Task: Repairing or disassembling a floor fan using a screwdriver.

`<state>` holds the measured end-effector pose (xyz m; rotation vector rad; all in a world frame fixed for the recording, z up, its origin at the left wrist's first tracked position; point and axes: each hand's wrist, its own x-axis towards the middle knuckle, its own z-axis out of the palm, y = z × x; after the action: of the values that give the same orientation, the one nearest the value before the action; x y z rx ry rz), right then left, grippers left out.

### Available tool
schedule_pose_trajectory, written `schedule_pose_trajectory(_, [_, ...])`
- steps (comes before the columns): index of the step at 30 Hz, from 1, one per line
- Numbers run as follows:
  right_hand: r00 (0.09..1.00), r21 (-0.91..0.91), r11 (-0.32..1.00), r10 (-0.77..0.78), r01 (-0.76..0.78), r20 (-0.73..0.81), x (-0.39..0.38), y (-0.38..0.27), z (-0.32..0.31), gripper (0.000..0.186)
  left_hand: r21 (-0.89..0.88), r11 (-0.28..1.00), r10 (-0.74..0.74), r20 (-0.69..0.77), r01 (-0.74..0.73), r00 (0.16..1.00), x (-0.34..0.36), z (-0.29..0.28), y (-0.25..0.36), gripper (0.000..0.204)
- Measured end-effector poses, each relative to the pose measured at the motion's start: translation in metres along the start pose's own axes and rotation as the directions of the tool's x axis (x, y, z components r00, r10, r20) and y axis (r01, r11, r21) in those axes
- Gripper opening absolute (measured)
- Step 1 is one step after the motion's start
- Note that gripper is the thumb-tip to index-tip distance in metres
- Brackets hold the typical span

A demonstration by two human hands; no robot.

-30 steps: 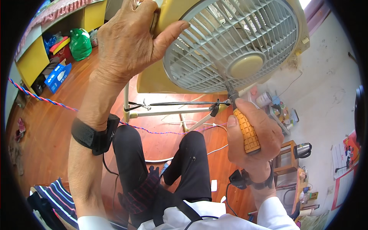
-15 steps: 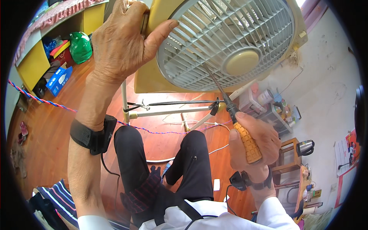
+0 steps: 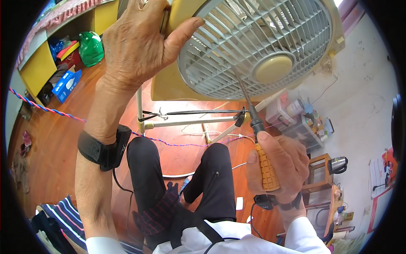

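A pale yellow box fan [image 3: 167, 86] with a round grey slatted grille [image 3: 211, 80] stands before me, tilted in view. My left hand [image 3: 135, 53] is closed around its left edge, the thumb lying by the grille's rim and the other fingertips mostly hidden. In my right hand [image 3: 292, 165] is a screwdriver [image 3: 266, 169] with an orange-yellow ridged handle and a black collar. Its long thin shaft points up at the lower grille, left of the round cream centre cap [image 3: 273, 69]. Whether the tip touches a slat or passes between slats I cannot tell.
Below the fan runs a light metal tube frame [image 3: 190, 122] with a black strap tied along it. A twisted red-and-blue cord [image 3: 57, 112] crosses over my knees. Storage boxes [image 3: 287, 114] and a wooden stool [image 3: 315, 171] stand by the right wall.
The fan has shifted slightly to the right in view, my left hand with it. My right hand has moved a little left, and the screwdriver is now more upright.
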<state>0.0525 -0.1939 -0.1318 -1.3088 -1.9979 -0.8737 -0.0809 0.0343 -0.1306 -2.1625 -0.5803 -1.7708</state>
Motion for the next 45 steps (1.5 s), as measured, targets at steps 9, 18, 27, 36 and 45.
schedule_pose_trajectory(9, [0.999, -0.028, 0.999, 0.022, -0.023, -0.035, 0.003, 0.019, 0.014, 0.037, -0.029, 1.0, 0.003, -0.028, -0.004, 1.0, 0.003, 0.004, 0.004, 0.037])
schedule_pose_trajectory(18, [0.996, 0.01, 0.999, -0.049, 0.05, -0.079, 0.001, 0.02, 0.033, 0.045, -0.011, 1.0, -0.024, -0.054, 0.024, 0.998, -0.001, 0.004, 0.004, 0.035])
schedule_pose_trajectory(27, [0.996, -0.071, 0.997, -0.035, 0.029, -0.082, 0.001, 0.013, 0.028, 0.043, -0.013, 1.0, -0.022, -0.052, 0.021, 0.998, 0.002, 0.004, 0.006, 0.036])
schedule_pose_trajectory(36, [0.975, 0.031, 0.988, 0.157, -0.154, -0.16, 0.001, 0.0, -0.014, 0.033, 0.015, 1.0, -0.02, -0.025, 0.02, 0.999, -0.001, 0.003, 0.0, 0.035])
schedule_pose_trajectory(45, [0.964, 0.039, 0.967, 0.256, -0.254, -0.072, -0.003, 0.0, -0.015, 0.031, -0.004, 1.0, -0.013, -0.001, 0.013, 1.0, -0.001, 0.005, 0.0, 0.032])
